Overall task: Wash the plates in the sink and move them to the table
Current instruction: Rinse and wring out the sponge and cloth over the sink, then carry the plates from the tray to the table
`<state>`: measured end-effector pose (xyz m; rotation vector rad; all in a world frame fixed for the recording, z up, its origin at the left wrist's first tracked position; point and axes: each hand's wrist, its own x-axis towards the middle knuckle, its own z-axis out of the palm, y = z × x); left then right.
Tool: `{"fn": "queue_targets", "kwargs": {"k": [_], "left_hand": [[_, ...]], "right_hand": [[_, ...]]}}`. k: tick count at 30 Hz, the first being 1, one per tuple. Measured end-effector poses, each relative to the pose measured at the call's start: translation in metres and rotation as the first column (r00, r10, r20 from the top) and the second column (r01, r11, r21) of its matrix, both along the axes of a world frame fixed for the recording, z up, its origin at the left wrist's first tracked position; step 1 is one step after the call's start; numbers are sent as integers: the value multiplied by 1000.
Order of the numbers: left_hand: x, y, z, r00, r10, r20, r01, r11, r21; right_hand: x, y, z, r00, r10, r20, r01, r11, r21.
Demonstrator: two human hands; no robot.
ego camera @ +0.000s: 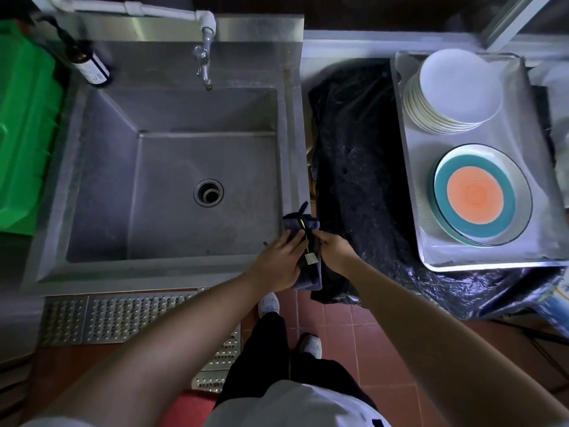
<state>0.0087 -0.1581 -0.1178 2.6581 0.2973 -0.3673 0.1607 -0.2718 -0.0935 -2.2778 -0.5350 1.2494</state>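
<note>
Head view: a person stands at a steel sink [101,186], both hands working a dark cloth [303,229] at the basin's front right corner. Left hand [278,260] curls round the cloth's lower folds; right hand [334,249] pinches its edge near a yellow stripe and a small white label.

No plate is in the basin, which shows only its drain [208,192] below a closed-looking tap [203,61]. The plates sit well to the right in a metal tray [412,180]: a stack of white plates [455,90] at the back, and a plate with an orange centre and teal ring [480,195] on a few others at the front.

The washing seems done, with this step likely a drying of hands or a wringing of the cloth. Doing it well means keeping the cloth over the basin so drips fall inside, and drying the fingers fully, since glazed plates look slick and heavy in a stack.

Brushed steel looks dull and scuffed. A crinkled black plastic bag [354,167] lies between sink and tray. Red tiles and studded metal grating [123,315] cover the floor.
</note>
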Motion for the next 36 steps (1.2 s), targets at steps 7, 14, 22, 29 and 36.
{"fn": "queue_targets", "kwargs": {"k": [7,14,22,29,36], "left_hand": [[17,21,29,998,21,59,-24,999,47],[70,26,76,998,-57,27,53,993,108],[162,-17,117,1000,27,-2,-27,1000,4],[252,-90,143,950,312,21,-304,937,-175],[313,-142,162,750,633,-193,-636,609,-473]], "right_hand": [[18,3,43,972,85,217,-73,995,-67],[60,-13,84,912,200,358,-134,970,-201],[141,-78,119,890,100,445,-20,983,-182],[239,-159,132,901,-72,428,146,979,-143],[340,-235,138,892,-427,149,407,901,149]]}}
